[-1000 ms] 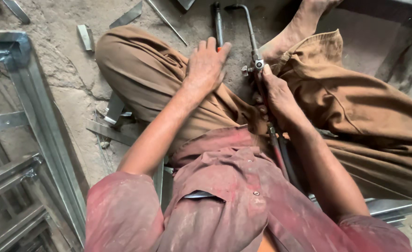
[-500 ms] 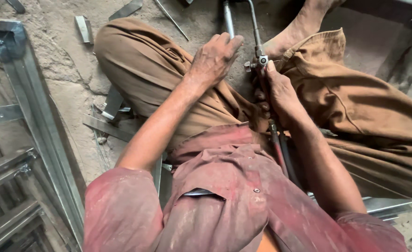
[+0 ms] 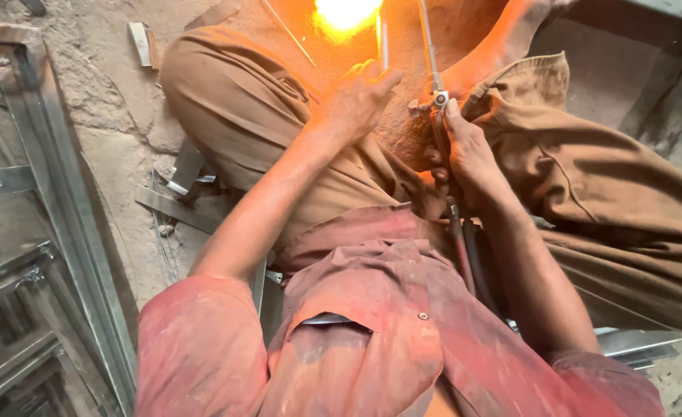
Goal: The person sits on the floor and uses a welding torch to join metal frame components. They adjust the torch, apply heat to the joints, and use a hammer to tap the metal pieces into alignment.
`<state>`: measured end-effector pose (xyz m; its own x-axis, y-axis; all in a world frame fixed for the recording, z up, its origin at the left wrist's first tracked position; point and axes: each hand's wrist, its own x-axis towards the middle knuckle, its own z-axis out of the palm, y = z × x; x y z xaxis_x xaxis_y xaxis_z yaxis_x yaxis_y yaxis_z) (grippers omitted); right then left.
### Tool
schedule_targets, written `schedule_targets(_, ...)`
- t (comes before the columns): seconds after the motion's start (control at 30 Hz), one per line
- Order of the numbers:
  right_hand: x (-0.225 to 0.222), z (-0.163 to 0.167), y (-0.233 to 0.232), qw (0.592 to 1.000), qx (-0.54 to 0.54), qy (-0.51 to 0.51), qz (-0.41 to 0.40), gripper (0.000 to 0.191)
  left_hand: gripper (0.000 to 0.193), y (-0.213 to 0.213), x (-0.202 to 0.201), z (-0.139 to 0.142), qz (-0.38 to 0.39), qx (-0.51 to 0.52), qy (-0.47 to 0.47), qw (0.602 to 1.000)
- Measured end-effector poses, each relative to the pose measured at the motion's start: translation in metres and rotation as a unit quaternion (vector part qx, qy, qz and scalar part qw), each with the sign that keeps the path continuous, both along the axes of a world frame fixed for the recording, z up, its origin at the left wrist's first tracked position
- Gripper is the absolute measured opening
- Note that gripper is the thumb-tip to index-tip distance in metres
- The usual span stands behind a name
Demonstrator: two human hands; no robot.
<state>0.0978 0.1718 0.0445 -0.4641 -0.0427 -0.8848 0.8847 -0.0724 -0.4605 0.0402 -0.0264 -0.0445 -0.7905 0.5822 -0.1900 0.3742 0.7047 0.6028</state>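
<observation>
Rough concrete floor (image 3: 117, 154) spreads under my crossed legs, metal frames (image 3: 24, 255) stacked at left. My left hand (image 3: 356, 96) pinches a thin rod (image 3: 383, 42) toward the far flame (image 3: 345, 14); my right hand (image 3: 464, 150) grips the torch (image 3: 437, 104) just right.

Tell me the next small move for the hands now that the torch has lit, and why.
Probably draw the left hand back from the flame. It sits just below the bright orange flare, holding a thin rod up toward it, while the right hand grips the torch handle by its valve. That closeness looks risky.
</observation>
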Motion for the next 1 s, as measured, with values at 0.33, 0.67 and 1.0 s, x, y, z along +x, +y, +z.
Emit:
schedule_targets(0.33,0.013,0.025,0.027,0.991,-0.113,0.026,-0.061,0.082,0.05,-0.004,0.012,0.104,0.01,0.288,0.149,0.946)
schedule_targets(0.67,0.019,0.043,0.023,0.985,-0.144,0.092,-0.03,0.099,0.039,-0.007,0.013,0.11,0.022,0.346,0.122,0.93)
schedule_targets(1.0,0.021,0.041,0.021,0.984,-0.152,0.09,-0.026,0.097,0.035,-0.012,0.014,0.107,-0.039,0.314,0.205,0.926)
